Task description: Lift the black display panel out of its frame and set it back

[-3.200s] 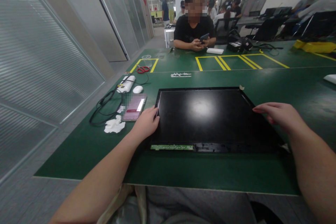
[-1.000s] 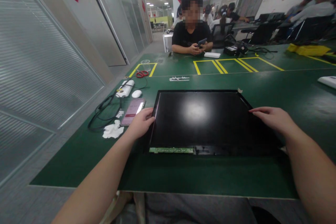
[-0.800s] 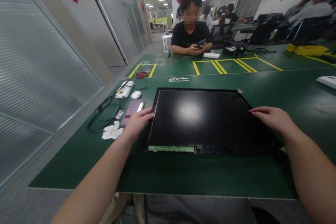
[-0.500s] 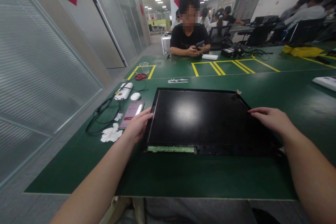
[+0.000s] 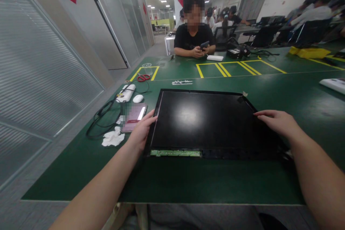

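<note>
A large black display panel point(image 5: 205, 122) lies on the green table point(image 5: 188, 183), with a green circuit strip point(image 5: 175, 153) along its near edge. My left hand point(image 5: 140, 131) grips the panel's left edge, fingers curled around it. My right hand point(image 5: 277, 122) holds the right edge, fingers laid along the frame and thumb hidden. The panel's left side looks slightly raised off the table. A small scrap of tape point(image 5: 244, 94) sits at the far right corner.
Left of the panel are a phone point(image 5: 133, 112), a crumpled tissue point(image 5: 111, 138), a black cable point(image 5: 101, 115), a white mouse point(image 5: 138, 98) and red scissors point(image 5: 143, 77). A person point(image 5: 192, 36) sits across the table holding a phone. A white object point(image 5: 332, 85) lies at the right.
Both hands stay on the panel's edges. My left fingers have curled further around the left edge, and the panel has shifted slightly left.
</note>
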Available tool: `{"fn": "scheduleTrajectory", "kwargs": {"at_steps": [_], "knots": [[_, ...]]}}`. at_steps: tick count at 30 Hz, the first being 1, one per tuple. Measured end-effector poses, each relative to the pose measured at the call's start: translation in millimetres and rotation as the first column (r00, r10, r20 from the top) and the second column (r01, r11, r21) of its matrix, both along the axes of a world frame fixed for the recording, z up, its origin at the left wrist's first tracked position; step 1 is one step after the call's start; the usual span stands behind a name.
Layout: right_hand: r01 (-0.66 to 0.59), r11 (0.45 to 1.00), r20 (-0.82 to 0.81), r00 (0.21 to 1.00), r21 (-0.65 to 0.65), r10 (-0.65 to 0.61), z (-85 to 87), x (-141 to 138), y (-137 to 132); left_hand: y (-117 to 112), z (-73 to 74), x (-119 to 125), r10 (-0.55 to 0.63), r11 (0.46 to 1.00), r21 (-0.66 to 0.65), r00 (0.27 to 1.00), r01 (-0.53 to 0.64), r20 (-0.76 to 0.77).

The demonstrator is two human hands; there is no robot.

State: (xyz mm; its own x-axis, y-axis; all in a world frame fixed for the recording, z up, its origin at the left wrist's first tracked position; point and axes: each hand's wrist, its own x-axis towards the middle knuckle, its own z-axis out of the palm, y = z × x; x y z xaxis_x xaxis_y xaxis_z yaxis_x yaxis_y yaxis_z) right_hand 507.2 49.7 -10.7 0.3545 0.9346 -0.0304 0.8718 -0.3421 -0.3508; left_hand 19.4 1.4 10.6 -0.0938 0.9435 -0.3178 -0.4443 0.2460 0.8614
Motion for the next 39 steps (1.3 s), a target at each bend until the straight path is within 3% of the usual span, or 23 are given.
{"fn": "scheduleTrajectory", "kwargs": {"at_steps": [12,19,24,31,39], "knots": [[0.024,0.999,-0.002,1.0,-0.024,-0.024,3.6,-4.0,-2.1,1.5,5.1,2.9,0.051,0.996,-0.08,0.998,-0.049,0.021],[-0.004,1.0,0.007,1.0,0.013,0.004,-3.6,4.7,1.0,-0.6,4.2,2.3,0.0,0.997,-0.071,0.999,-0.003,-0.047],[-0.008,1.0,-0.005,1.0,0.021,0.008,-2.8,3.7,0.8,-2.2,7.1,5.8,0.062,0.99,-0.116,0.991,-0.076,-0.12],[0.004,1.0,-0.002,1.0,0.001,-0.004,2.3,-1.7,-0.8,-7.1,15.8,10.7,0.069,0.993,-0.083,0.984,-0.083,-0.167],[-0.017,0.999,0.01,1.0,0.04,0.016,0.8,-2.4,-1.4,-6.3,15.7,11.7,0.077,0.996,-0.033,0.98,-0.085,-0.185]]}}
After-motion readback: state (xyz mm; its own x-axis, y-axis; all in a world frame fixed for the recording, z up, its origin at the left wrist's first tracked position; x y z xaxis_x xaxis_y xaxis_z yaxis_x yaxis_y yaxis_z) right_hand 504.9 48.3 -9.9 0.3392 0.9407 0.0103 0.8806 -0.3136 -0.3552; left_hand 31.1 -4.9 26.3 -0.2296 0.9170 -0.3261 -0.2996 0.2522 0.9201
